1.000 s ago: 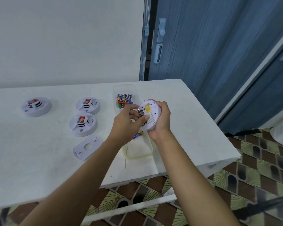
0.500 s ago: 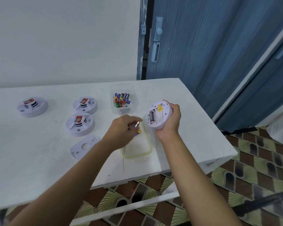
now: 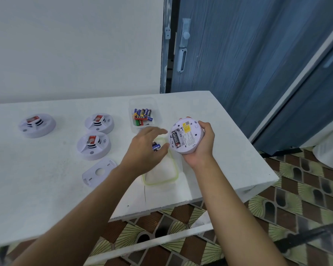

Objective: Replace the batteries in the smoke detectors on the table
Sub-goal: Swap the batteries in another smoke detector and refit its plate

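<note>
My right hand [image 3: 202, 148] grips a round white smoke detector [image 3: 188, 137] above the table, its back turned to me. Its open battery bay holds one black battery [image 3: 175, 139] with a bare slot beside it. My left hand [image 3: 145, 152] hovers over the far end of a green-rimmed clear container [image 3: 162, 177], fingers spread and blurred. A blue battery [image 3: 156, 146] lies in that container just under the fingers. A second clear container [image 3: 133, 126] behind holds several coloured batteries [image 3: 142, 117].
Three more white smoke detectors [image 3: 37, 125] [image 3: 99, 122] [image 3: 93, 145] sit on the white table [image 3: 37, 189] to the left. A white mounting plate [image 3: 99, 172] lies near my left forearm. A blue door stands behind the table; patterned floor lies below its front edge.
My left hand pulled a battery out of the detector, carried it down to the green-rimmed container and opened over it. The right hand tilted the detector back slightly to the right.
</note>
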Available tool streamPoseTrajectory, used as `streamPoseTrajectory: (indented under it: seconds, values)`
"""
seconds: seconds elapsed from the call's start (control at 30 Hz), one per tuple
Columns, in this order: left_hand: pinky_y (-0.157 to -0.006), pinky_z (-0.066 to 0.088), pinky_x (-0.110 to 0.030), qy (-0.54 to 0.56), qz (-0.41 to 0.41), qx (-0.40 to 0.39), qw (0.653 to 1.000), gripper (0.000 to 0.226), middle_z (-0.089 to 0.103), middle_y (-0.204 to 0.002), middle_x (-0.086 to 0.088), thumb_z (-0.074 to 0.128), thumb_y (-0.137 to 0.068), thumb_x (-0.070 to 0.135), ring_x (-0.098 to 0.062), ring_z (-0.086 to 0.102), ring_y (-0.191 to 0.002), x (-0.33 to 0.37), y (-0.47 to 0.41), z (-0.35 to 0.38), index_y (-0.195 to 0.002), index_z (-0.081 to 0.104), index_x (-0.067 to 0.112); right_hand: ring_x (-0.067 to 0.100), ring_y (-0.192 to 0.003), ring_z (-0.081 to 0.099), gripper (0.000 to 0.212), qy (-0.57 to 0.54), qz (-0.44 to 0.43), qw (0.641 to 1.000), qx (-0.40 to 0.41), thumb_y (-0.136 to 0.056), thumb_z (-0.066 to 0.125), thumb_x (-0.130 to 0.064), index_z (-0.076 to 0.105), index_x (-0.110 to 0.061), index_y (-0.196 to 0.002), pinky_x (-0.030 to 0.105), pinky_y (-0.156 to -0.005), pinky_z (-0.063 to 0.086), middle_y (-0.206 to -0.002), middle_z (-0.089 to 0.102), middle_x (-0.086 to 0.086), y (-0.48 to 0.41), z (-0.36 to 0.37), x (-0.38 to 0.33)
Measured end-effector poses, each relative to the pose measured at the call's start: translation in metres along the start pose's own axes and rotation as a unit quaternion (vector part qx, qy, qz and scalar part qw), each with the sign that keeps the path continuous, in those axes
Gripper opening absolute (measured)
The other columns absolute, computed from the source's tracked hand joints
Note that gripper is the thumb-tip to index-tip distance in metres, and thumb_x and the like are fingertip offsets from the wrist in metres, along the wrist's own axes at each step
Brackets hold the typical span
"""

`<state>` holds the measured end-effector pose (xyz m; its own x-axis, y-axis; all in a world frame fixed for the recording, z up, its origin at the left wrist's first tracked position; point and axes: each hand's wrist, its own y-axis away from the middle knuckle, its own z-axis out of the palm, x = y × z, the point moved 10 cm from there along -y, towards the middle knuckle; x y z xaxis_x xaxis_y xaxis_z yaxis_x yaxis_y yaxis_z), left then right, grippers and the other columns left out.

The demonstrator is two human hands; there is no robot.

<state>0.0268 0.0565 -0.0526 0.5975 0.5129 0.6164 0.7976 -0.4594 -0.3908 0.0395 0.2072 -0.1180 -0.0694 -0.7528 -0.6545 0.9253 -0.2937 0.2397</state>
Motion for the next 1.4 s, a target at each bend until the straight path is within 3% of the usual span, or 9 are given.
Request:
streamPoseTrajectory:
  seconds: [0.1,0.2,0.43,0.63,0.77,1.03,1.2,1.33,1.4]
  values:
    - [-0.103,0.046,-0.03,0.007,0.01,-0.044,0.999,0.054,0.057,-0.137,0.003,0.072,-0.083,0.033,-0.011,0.051,-0.125,0.015,-0.004,0.0,-0.134,0.059,0.021,0.027,-0.086,0.061,0.029,0.006,0.011,1.0,-0.024,-0.088,0.046,-0.035,0.069,-0.016,-0.089,0.034,-0.075,0.045,-0.095,0.068,0.007,0.0,0.01,0.004]
    - [-0.101,0.048,-0.028,0.01,0.007,-0.061,0.998,0.056,0.058,-0.137,0.003,0.075,-0.081,0.031,-0.013,0.058,-0.118,0.023,-0.006,-0.002,-0.134,0.059,0.019,0.028,-0.086,0.061,0.029,0.011,0.022,0.999,-0.04,-0.088,0.047,-0.033,0.07,-0.016,-0.088,0.036,-0.077,0.046,-0.095,0.067,0.009,0.0,0.017,0.007]
    - [-0.074,0.052,-0.035,-0.073,0.025,-0.065,0.995,0.034,0.074,-0.088,-0.007,0.068,-0.081,0.035,-0.027,0.067,-0.08,0.028,-0.01,-0.007,-0.106,0.074,0.013,0.027,-0.079,0.059,0.026,0.047,0.033,0.998,-0.037,-0.084,0.05,-0.033,0.068,-0.015,-0.086,0.034,-0.071,0.047,-0.089,0.063,0.011,-0.002,0.025,0.014]
    - [-0.051,0.035,-0.029,-0.186,0.038,-0.132,0.973,0.067,0.062,-0.064,-0.015,0.033,-0.069,0.055,-0.031,0.05,-0.056,0.025,-0.013,0.01,-0.093,0.073,0.008,0.023,-0.074,0.057,0.024,0.109,0.055,0.993,-0.005,-0.086,0.049,-0.035,0.064,-0.016,-0.089,0.028,-0.064,0.046,-0.084,0.057,0.009,-0.005,0.022,0.023]
    - [-0.052,0.038,-0.032,-0.194,0.036,-0.137,0.971,0.073,0.052,-0.058,-0.017,0.024,-0.064,0.055,-0.028,0.037,-0.051,0.021,-0.012,0.015,-0.087,0.072,0.005,0.021,-0.069,0.053,0.021,0.119,0.07,0.99,-0.005,-0.082,0.051,-0.035,0.061,-0.016,-0.084,0.027,-0.061,0.042,-0.081,0.052,0.007,-0.003,0.021,0.027]
    - [-0.05,0.031,-0.029,-0.126,0.043,-0.125,0.983,0.047,0.043,-0.059,-0.017,0.034,-0.072,0.045,-0.022,0.02,-0.06,0.018,-0.012,0.013,-0.075,0.066,0.011,0.023,-0.069,0.056,0.026,0.112,0.051,0.992,0.035,-0.074,0.055,-0.038,0.062,-0.016,-0.087,0.029,-0.062,0.043,-0.085,0.056,0.009,-0.005,0.009,0.025]
    - [-0.053,0.034,-0.018,-0.068,-0.017,-0.15,0.986,0.034,0.067,-0.069,-0.012,0.05,-0.091,0.04,-0.026,0.052,-0.06,0.013,-0.005,0.016,-0.104,0.075,0.02,0.026,-0.073,0.055,0.036,0.114,0.006,0.99,0.087,-0.054,0.066,-0.038,0.067,-0.016,-0.081,0.03,-0.062,0.042,-0.083,0.058,0.008,-0.003,0.004,0.018]
    - [-0.073,0.048,-0.009,0.07,-0.132,-0.101,0.984,0.019,0.077,-0.087,0.005,0.072,-0.086,0.026,0.008,0.064,-0.075,-0.007,-0.004,0.013,-0.103,0.077,0.021,0.027,-0.074,0.056,0.03,0.125,-0.021,0.986,0.111,-0.064,0.063,-0.034,0.069,-0.015,-0.086,0.028,-0.059,0.044,-0.084,0.061,0.008,0.001,0.002,0.012]
    - [-0.071,0.051,-0.009,0.118,-0.194,-0.09,0.97,0.018,0.076,-0.082,0.007,0.074,-0.081,0.019,0.008,0.066,-0.074,-0.021,-0.001,0.015,-0.098,0.077,0.023,0.025,-0.074,0.057,0.028,0.128,-0.03,0.984,0.123,-0.068,0.065,-0.034,0.07,-0.015,-0.088,0.028,-0.061,0.045,-0.084,0.062,0.007,0.002,0.001,0.009]
